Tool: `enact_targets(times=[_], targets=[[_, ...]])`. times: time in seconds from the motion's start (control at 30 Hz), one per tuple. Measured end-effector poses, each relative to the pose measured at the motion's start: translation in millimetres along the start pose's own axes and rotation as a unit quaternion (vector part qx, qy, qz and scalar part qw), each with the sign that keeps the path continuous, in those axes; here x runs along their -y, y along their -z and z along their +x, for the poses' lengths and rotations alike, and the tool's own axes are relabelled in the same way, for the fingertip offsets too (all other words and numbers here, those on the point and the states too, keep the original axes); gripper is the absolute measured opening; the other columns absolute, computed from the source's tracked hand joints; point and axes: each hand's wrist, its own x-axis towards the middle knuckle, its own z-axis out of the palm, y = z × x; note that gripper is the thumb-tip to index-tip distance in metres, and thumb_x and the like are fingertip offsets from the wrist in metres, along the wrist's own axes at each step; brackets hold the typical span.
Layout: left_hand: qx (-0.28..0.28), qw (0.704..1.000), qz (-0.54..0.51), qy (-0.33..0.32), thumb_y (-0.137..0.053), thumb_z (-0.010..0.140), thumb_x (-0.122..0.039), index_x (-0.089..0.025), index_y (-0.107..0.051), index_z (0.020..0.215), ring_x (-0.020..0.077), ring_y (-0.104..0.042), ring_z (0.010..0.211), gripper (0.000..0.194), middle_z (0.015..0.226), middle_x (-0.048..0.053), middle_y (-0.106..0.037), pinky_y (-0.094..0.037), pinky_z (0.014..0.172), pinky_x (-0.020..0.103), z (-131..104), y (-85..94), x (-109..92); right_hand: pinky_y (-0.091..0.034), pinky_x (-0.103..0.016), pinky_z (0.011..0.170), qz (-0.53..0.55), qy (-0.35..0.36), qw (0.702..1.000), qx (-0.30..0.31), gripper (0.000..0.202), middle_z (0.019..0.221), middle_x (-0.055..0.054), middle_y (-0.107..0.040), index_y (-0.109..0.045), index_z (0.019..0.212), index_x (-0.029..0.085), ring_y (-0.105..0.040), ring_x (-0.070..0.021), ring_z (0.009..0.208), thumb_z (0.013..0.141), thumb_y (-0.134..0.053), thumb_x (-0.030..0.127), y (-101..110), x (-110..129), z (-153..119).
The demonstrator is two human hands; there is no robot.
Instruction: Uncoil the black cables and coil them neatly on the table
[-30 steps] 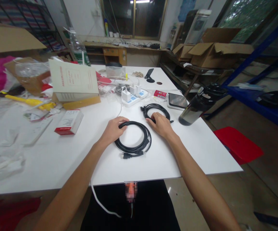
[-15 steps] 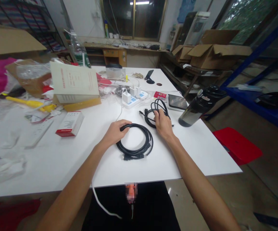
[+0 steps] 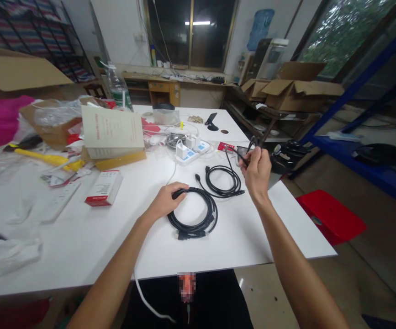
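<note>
My left hand [image 3: 167, 199] is closed on the upper left of a coiled black cable [image 3: 191, 228], which lies on the white table with its plugs at the bottom of the ring. Up and to the right, a second black cable [image 3: 218, 194] rests in a looser coil, with connectors at its ends. My right hand [image 3: 257, 173] is raised above the table and pinches a loop of this second cable, which rises from the coil to the fingers. The fingertips partly hide the held stretch.
A black bottle [image 3: 288, 155] stands behind my right hand. Farther back are a white power strip [image 3: 187, 159] with chargers and a small red packet [image 3: 225, 146]. To the left sit a red-and-white box [image 3: 104, 188] and an open cream box [image 3: 113, 132]. A red stool [image 3: 335, 214] is at the right.
My right hand has lifted and moved right, drawing a loop of the second cable up from its coil. My left hand keeps its place on the first coil. The view tilts slightly upward.
</note>
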Motion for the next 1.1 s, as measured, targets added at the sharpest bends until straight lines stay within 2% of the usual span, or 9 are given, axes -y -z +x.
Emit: enact_targets(times=[0.23, 0.33, 0.4, 0.5, 0.57, 0.67, 0.73, 0.87, 1.1], targets=[[-0.003, 1.000, 0.002, 0.000, -0.070, 0.098, -0.052, -0.025, -0.082, 0.116, 0.0305, -0.072, 0.125, 0.035, 0.128, 0.011, -0.080, -0.051, 0.118, 0.050, -0.2, 7.0, -13.7, -0.027, -0.026, 0.035, 0.113, 0.077, 0.991, -0.007, 0.041, 0.074, 0.004, -0.057, -0.048, 0.091, 0.027, -0.040, -0.0082, 0.040, 0.109, -0.047, 0.064, 14.8, 96.5, 10.0], [-0.014, 0.999, -0.035, 0.016, -0.066, 0.100, -0.060, -0.024, -0.080, 0.123, 0.0328, -0.066, 0.138, 0.045, 0.137, 0.012, -0.077, -0.043, 0.125, 0.051, -1.9, 10.8, -36.4, -0.028, -0.025, 0.036, 0.143, 0.106, 0.984, 0.011, 0.038, 0.077, 0.003, -0.058, -0.050, 0.091, 0.027, -0.040, -0.0072, 0.041, 0.110, -0.049, 0.059, 24.4, 131.1, 2.2], [-0.012, 0.989, -0.142, 0.041, -0.060, 0.102, -0.063, -0.022, -0.076, 0.132, 0.0328, -0.064, 0.140, 0.053, 0.139, 0.013, -0.076, -0.042, 0.126, 0.050, -7.5, 9.5, -62.6, -0.029, -0.024, 0.037, 0.143, 0.107, 0.983, 0.033, 0.037, 0.078, 0.003, -0.059, -0.052, 0.092, 0.027, -0.042, -0.0072, 0.043, 0.110, -0.051, 0.059, 30.3, 147.2, -8.9], [-0.022, 0.931, -0.353, 0.089, -0.058, 0.103, -0.065, -0.019, -0.068, 0.142, 0.0342, -0.066, 0.138, 0.061, 0.137, 0.016, -0.077, -0.043, 0.125, 0.053, -25.8, -1.3, -108.5, -0.034, -0.025, 0.038, 0.123, 0.074, 0.986, 0.090, 0.036, 0.081, 0.002, -0.064, -0.055, 0.095, 0.028, -0.045, -0.0082, 0.045, 0.110, -0.051, 0.060, 37.9, 157.7, -36.1], [-0.042, 0.896, -0.425, 0.121, -0.065, 0.101, -0.061, -0.018, -0.069, 0.140, 0.0363, -0.067, 0.137, 0.058, 0.133, 0.017, -0.079, -0.044, 0.125, 0.055, -43.1, -12.1, -132.7, -0.044, -0.028, 0.044, 0.104, 0.045, 0.982, 0.149, 0.035, 0.089, -0.001, -0.071, -0.060, 0.100, 0.028, -0.054, -0.0107, 0.050, 0.111, -0.048, 0.060, 43.7, 156.3, -58.3], [-0.094, 0.865, -0.467, 0.157, -0.074, 0.097, -0.050, -0.021, -0.071, 0.137, 0.0370, -0.070, 0.133, 0.049, 0.129, 0.015, -0.080, -0.048, 0.122, 0.057, -71.4, -24.0, -148.8, -0.062, -0.036, 0.071, 0.061, 0.016, 0.974, 0.220, 0.034, 0.101, -0.005, -0.078, -0.067, 0.109, 0.029, -0.073, -0.0185, 0.077, 0.113, -0.046, 0.056, 57.7, 146.9, -87.6], [-0.129, 0.848, -0.479, 0.186, -0.078, 0.092, -0.047, -0.021, -0.073, 0.133, 0.0385, -0.072, 0.129, 0.048, 0.126, 0.016, -0.081, -0.051, 0.118, 0.059, -90.0, -24.8, -148.2, -0.064, -0.041, 0.084, 0.045, -0.002, 0.973, 0.227, 0.035, 0.107, -0.007, -0.080, -0.071, 0.112, 0.029, -0.078, -0.0235, 0.096, 0.113, -0.046, 0.054, 72.7, 139.6, -99.7], [-0.190, 0.825, -0.478, 0.234, -0.083, 0.086, -0.045, -0.023, -0.075, 0.130, 0.0414, -0.074, 0.125, 0.050, 0.123, 0.016, -0.082, -0.053, 0.116, 0.064, -127.4, -12.7, -139.3, -0.066, -0.047, 0.079, 0.092, -0.060, 0.982, 0.154, 0.039, 0.106, -0.010, -0.082, -0.072, 0.106, 0.028, -0.080, -0.0290, 0.094, 0.110, -0.049, 0.059, 117.6, 128.7, -105.9], [-0.299, 0.796, -0.472, 0.232, -0.079, 0.092, -0.046, -0.031, -0.077, 0.129, 0.0384, -0.063, 0.142, 0.039, 0.135, 0.011, -0.077, -0.049, 0.123, 0.062, -187.7, 8.3, -127.1, -0.058, -0.054, 0.075, 0.092, -0.092, 0.989, -0.075, 0.032, 0.086, -0.015, -0.072, -0.075, 0.086, 0.034, -0.073, -0.0278, 0.074, 0.098, -0.066, 0.063, 200.8, 133.7, -104.0]])
